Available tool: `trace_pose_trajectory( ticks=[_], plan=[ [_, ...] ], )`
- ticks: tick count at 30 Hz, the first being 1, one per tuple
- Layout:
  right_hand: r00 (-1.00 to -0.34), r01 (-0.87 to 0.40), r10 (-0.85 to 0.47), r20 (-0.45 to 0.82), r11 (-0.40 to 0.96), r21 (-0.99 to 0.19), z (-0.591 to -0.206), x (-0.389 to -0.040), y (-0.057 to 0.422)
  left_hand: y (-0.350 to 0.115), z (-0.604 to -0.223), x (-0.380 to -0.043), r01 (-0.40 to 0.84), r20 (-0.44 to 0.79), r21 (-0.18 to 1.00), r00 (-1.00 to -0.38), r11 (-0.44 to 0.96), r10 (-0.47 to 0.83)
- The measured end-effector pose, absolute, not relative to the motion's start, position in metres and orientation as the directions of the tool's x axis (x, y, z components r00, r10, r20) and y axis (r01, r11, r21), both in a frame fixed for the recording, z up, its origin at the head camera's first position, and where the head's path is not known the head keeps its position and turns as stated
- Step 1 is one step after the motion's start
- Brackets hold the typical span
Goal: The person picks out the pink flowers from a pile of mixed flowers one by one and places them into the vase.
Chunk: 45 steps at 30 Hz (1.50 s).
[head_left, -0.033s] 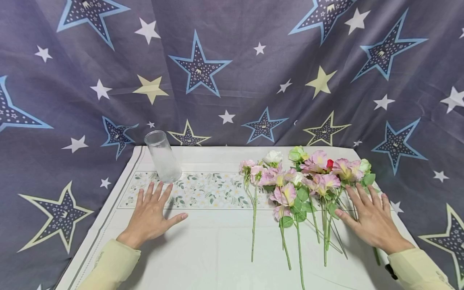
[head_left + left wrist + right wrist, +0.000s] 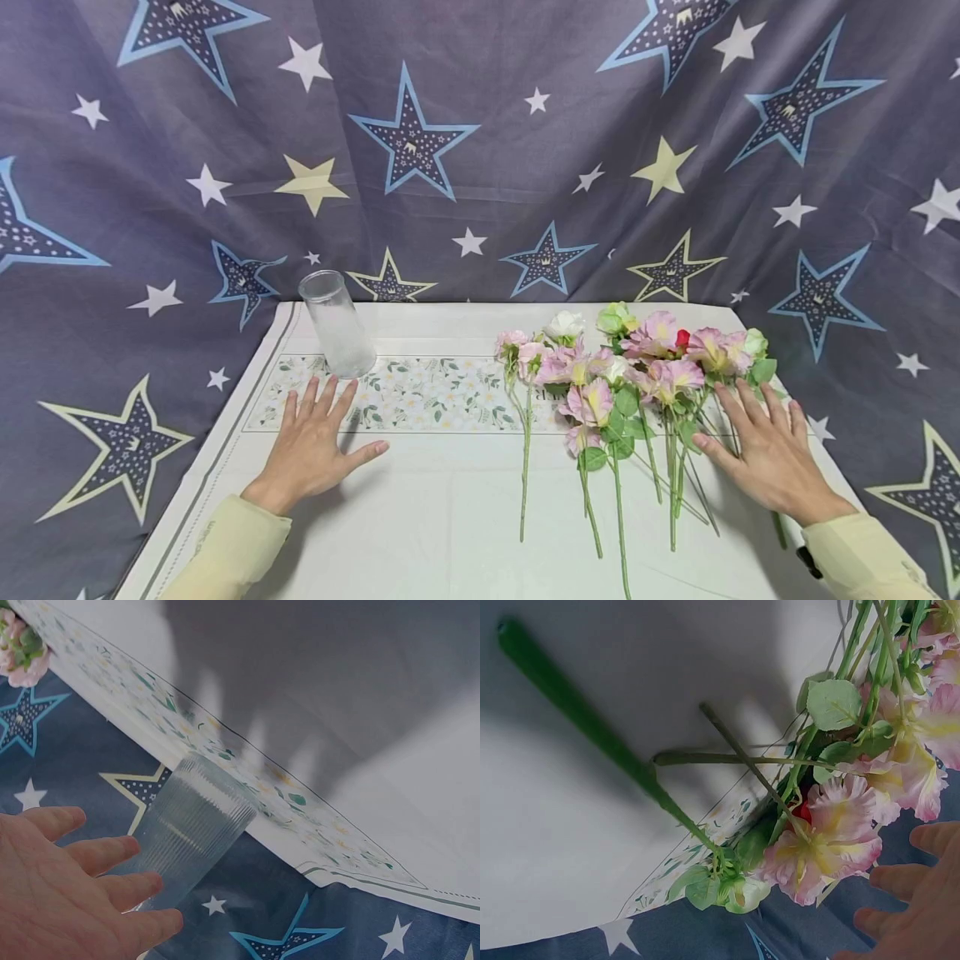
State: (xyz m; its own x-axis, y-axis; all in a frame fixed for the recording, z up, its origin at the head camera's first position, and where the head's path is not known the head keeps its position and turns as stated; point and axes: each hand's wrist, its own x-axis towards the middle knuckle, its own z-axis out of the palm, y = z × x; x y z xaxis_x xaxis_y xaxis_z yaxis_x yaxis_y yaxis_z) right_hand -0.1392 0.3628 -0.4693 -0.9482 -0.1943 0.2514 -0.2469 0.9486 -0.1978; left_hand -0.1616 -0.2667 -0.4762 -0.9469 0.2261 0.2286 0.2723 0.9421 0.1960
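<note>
My left hand is spread with straight fingers over the white table, holding nothing. Just beyond its fingertips stands a clear ribbed glass vase; the left wrist view shows the vase beside those fingers. On the right, my right hand has its fingers spread at the edge of a group of artificial flowers, pink, white and green with long stems. In the right wrist view a pink-and-yellow flower lies near the fingertips, and a green-white rose has a thick green stem.
A printed strip with daisies and leaves runs across the white tabletop. Behind the table hangs a dark cloth patterned with stars. One small red bloom shows among the pink ones. Several stems point toward the near edge.
</note>
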Motion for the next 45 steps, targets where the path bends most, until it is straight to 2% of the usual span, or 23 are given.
trace_pose_trajectory(
  ticks=[20, 26, 37, 45],
  plan=[
    [-0.945, -0.253, -0.198, 0.259, 0.947, -0.198, -0.469, -0.138, 0.362, -0.268, -0.475, -0.165, 0.269, 0.216, 0.189, -0.950, 0.945, 0.227],
    [-0.939, -0.266, -0.208, 0.274, 0.944, -0.197, -0.470, -0.137, 0.362, -0.270, -0.475, -0.169, 0.251, 0.249, 0.222, -0.949, 0.942, 0.194],
    [-0.935, -0.272, -0.210, 0.286, 0.942, -0.198, -0.469, -0.135, 0.360, -0.277, -0.469, -0.190, 0.168, 0.331, 0.379, -0.943, 0.910, 0.036],
    [-0.936, -0.274, -0.214, 0.279, 0.942, -0.194, -0.468, -0.132, 0.358, -0.281, -0.463, -0.211, 0.036, 0.315, 0.538, -0.935, 0.842, -0.161]
  ],
)
